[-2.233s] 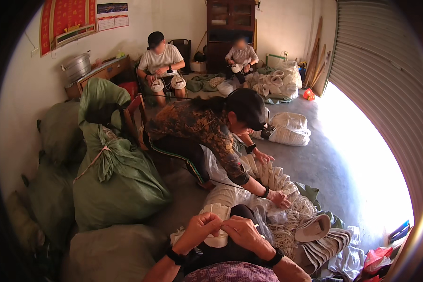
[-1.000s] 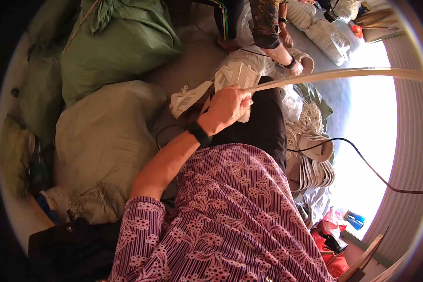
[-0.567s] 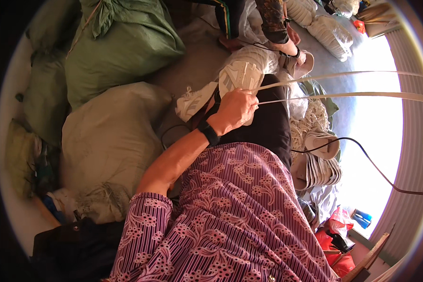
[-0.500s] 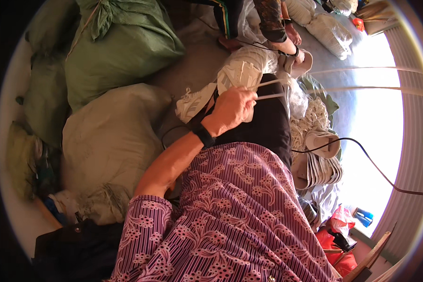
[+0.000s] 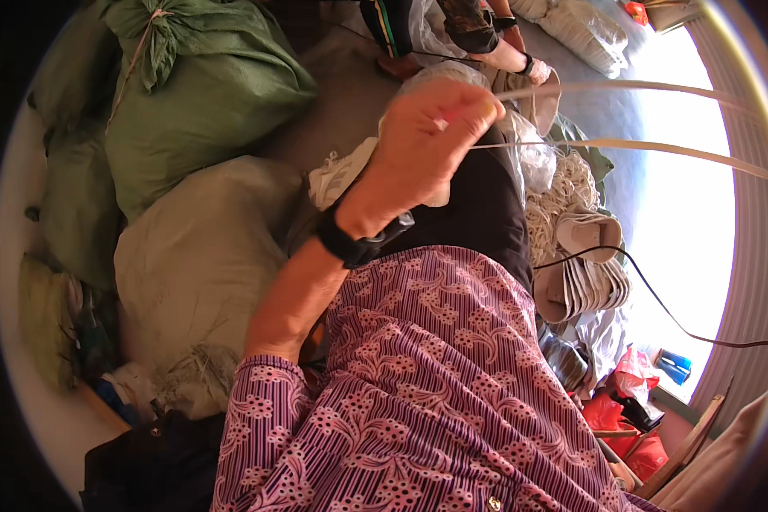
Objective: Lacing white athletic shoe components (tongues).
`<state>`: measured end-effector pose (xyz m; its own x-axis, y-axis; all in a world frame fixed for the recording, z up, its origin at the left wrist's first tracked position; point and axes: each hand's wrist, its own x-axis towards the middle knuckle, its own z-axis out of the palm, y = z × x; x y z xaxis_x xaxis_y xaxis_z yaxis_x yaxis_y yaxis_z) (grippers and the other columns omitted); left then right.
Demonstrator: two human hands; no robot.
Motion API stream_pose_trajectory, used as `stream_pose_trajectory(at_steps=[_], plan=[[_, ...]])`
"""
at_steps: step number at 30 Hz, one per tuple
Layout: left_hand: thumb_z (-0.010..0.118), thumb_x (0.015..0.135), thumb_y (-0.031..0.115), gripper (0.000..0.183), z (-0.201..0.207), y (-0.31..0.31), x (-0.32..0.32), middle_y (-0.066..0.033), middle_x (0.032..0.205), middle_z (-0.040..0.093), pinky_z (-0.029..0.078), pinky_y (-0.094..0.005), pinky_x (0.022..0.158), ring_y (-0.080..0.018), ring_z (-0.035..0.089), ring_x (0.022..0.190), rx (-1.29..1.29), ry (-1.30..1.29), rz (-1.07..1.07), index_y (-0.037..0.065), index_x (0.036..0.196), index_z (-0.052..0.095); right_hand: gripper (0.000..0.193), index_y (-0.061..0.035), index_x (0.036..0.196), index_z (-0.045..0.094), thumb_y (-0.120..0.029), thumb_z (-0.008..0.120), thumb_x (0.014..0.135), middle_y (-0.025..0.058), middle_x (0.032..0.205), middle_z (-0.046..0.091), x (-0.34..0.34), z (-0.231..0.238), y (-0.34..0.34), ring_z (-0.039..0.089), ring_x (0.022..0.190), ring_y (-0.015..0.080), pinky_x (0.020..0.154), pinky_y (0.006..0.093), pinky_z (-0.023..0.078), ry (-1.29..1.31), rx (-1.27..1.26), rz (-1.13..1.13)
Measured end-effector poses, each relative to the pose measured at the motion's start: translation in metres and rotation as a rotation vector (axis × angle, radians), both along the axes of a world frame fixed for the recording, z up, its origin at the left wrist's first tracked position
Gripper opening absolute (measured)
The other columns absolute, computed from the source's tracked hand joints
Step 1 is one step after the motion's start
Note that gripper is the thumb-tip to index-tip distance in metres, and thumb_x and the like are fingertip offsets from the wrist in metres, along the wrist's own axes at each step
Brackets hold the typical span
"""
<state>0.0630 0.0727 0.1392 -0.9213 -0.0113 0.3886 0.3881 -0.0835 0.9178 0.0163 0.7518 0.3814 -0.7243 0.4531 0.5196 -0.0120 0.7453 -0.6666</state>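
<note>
Above the dark-trousered lap [image 5: 486,213], I have my left hand [image 5: 435,141] raised and slightly blurred, its fingers curled closed on a pale shoelace [image 5: 657,145]. It runs off to the right as two long strands, the upper one meeting the fingertips and the lower one vanishing at the edge of the palm; both leave my view at the right rim, and whether they belong to one lace I cannot tell. My right hand is outside what the camera gives me, so its grip is unknown to me. The cream shoe upper [image 5: 439,200] being worked on sits behind the left hand, only a small piece showing, which keeps me from checking its eyelets. To its left, a white sneaker [image 5: 340,177] shows lace at its top; I judge it threaded at least in part. Given those long free strands, I take the lacing in hand to be partway, with nothing visibly tied off. Much seems left: on the right lie a tangled heap of laces [image 5: 563,200], a loose shoe upper [image 5: 590,234] and, nearer, a stack of uppers [image 5: 590,288], none with lacing I can make out. Farther off, a co-worker's hand [image 5: 538,72] touches another upper [image 5: 544,101].
</note>
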Motion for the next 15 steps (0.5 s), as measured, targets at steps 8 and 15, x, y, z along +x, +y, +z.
stream_pose_trajectory(at_steps=[8, 15], plan=[[0.055, 0.092, 0.018, 0.021, 0.032, -0.115, 0.020, -0.0041, 0.086, 0.055, 0.041, -0.0412, 0.093, -0.0215, 0.054, 0.086, 0.748, 0.033, -0.339, 0.001, 0.104, 0.056, 0.020, -0.0055, 0.098, 0.064, -0.021, 0.056, 0.089, -0.0022, 0.081, 0.057, -0.076, -0.092, -0.188, 0.051, 0.074, 0.0054, 0.067, 0.0203, 0.042, -0.334, -0.044, 0.436], [0.057, 0.091, 0.017, 0.014, 0.025, -0.199, 0.088, -0.0026, 0.074, 0.044, 0.037, -0.0459, 0.096, -0.0213, 0.042, 0.079, 0.819, -0.203, 0.297, 0.003, 0.093, 0.053, 0.019, -0.0045, 0.095, 0.064, -0.022, 0.059, 0.089, -0.0031, 0.075, 0.057, -0.062, -0.300, -0.413, 0.050, 0.067, 0.0047, 0.060, 0.0206, 0.042, -0.701, -0.314, 0.977]])
